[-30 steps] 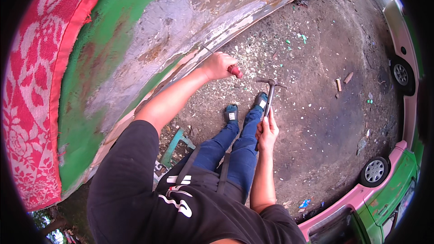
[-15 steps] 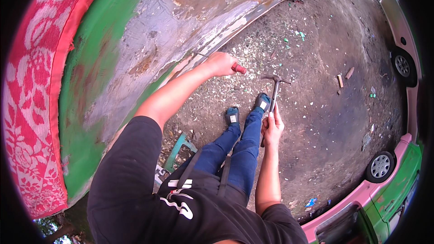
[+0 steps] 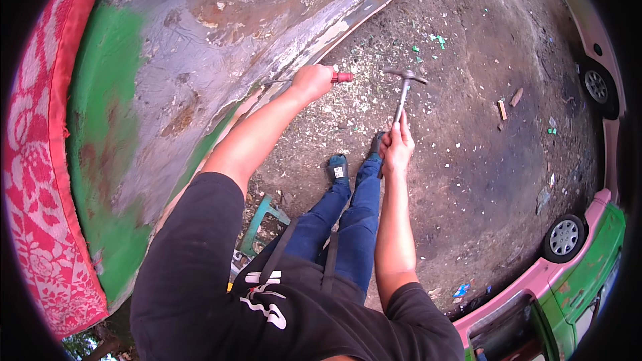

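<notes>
My left hand (image 3: 311, 82) is wrapped around a screwdriver with a red handle (image 3: 343, 77). Its thin metal shaft points left, and the tip meets the lower edge of a car body panel (image 3: 214, 47). That panel has worn green paint, grey patches and rust-brown stains. To the right, my right hand (image 3: 397, 147) grips a hammer (image 3: 405, 87) by its metal handle, head up. The hammer head hangs a short way right of the screwdriver's handle end, apart from it. My right fingers partly hide the lower handle.
A red and white patterned cloth (image 3: 40, 187) covers the panel's far left. Paint flakes litter the dirt ground (image 3: 461, 160) around my feet. A green plastic frame (image 3: 253, 228) stands beside my legs. Another car (image 3: 575, 274), pink and green, lines the right side. Wood pieces (image 3: 502, 109) lie nearer it.
My right hand and the hammer have moved up in the view, away from my body. The left hand has shifted slightly up and left, and the screwdriver lies closer to level.
</notes>
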The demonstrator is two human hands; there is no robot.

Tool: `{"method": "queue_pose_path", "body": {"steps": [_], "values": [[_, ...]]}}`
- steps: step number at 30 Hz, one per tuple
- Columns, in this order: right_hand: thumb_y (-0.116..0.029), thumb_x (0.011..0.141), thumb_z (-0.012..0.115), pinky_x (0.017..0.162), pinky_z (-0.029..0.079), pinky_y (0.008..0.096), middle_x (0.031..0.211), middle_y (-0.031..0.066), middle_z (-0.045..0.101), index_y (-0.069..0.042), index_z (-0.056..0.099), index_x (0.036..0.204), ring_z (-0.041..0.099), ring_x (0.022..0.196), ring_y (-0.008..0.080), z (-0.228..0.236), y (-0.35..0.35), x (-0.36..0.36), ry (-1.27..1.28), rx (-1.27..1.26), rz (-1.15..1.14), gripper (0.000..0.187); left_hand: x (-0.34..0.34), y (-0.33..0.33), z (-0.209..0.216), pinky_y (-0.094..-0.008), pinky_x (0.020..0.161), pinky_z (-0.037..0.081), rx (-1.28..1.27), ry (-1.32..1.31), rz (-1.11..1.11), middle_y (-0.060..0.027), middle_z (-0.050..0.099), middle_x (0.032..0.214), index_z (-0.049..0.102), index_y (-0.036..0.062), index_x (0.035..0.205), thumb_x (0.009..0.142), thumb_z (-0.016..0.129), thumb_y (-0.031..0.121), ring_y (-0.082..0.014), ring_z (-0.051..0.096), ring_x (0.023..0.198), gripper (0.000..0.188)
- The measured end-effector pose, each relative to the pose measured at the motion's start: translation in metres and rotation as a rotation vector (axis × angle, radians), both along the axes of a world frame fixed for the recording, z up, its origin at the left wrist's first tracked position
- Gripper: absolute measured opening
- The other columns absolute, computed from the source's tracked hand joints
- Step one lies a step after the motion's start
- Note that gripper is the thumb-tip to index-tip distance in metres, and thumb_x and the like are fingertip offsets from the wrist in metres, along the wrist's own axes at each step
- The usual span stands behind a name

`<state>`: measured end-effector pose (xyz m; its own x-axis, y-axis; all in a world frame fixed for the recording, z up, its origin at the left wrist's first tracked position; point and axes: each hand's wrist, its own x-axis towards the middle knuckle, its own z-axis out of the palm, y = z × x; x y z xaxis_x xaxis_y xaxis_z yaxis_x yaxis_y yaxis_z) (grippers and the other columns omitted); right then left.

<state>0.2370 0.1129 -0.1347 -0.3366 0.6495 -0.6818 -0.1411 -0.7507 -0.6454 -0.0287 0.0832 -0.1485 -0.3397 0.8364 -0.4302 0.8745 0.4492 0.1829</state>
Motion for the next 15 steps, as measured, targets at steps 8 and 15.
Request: {"method": "queue_pose_path", "body": {"steps": [8, 15], "values": [[-0.021, 0.103, 0.047, 0.038, 0.029, 0.0206, 0.065, -0.0048, 0.041, -0.024, 0.036, 0.15, 0.035, 0.046, 0.0044, -0.001, -0.015, -0.022, -0.014, -0.165, 0.053, 0.048, 0.0, -0.002, -0.001, -0.0483, 0.07, 0.053, -0.011, -0.016, 0.011, -0.0169, 0.069, 0.082, 0.067, 0.0088, 0.085, 0.081, 0.057, 0.014, -0.0357, 0.068, 0.077, 0.012], [-0.02, 0.103, 0.045, 0.039, 0.028, 0.0203, 0.063, -0.0056, 0.039, -0.024, 0.038, 0.149, 0.033, 0.045, 0.0043, -0.006, -0.011, -0.012, -0.014, -0.171, 0.007, 0.046, 0.001, 0.0, 0.004, -0.0474, 0.071, 0.054, -0.04, -0.014, 0.002, -0.016, 0.07, 0.083, 0.069, 0.0107, 0.087, 0.081, 0.055, 0.012, -0.0346, 0.069, 0.078, 0.015]]}}
